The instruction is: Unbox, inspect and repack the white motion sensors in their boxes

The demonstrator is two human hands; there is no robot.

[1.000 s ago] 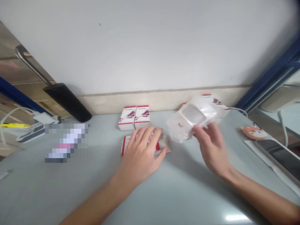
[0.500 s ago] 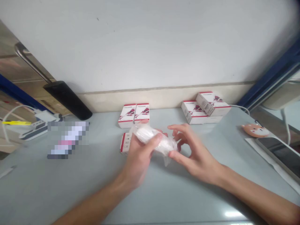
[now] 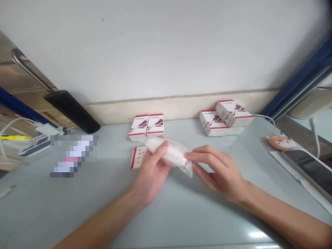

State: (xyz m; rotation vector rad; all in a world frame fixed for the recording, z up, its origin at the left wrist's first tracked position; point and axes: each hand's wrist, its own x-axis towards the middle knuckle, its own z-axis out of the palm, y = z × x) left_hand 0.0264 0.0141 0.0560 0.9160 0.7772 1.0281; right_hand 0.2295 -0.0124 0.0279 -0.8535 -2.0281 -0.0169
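Note:
A clear plastic bag [image 3: 171, 154] wrapped around something white is rolled into a soft bundle above the table. My left hand [image 3: 151, 173] grips its left part, and the fingertips of my right hand [image 3: 218, 169] pinch its right end. Beneath my left hand lies a flat white box with red trim [image 3: 137, 157], partly hidden. Two upright white-and-red boxes [image 3: 146, 128] stand side by side behind it. Two more [image 3: 223, 117] sit towards the right, one leaning on the other.
The pale grey table [image 3: 181, 221] meets a cream skirting and white wall. On the left are a black cylinder, a blurred-out object and a power strip. On the right are an orange animal-face pad, a cable, and a dark-screened tablet or phone on white sheet.
The bag has passed from my right hand alone to both hands and now sits lower, nearer the middle. My left hand has left the flat box, and the right-hand boxes are uncovered.

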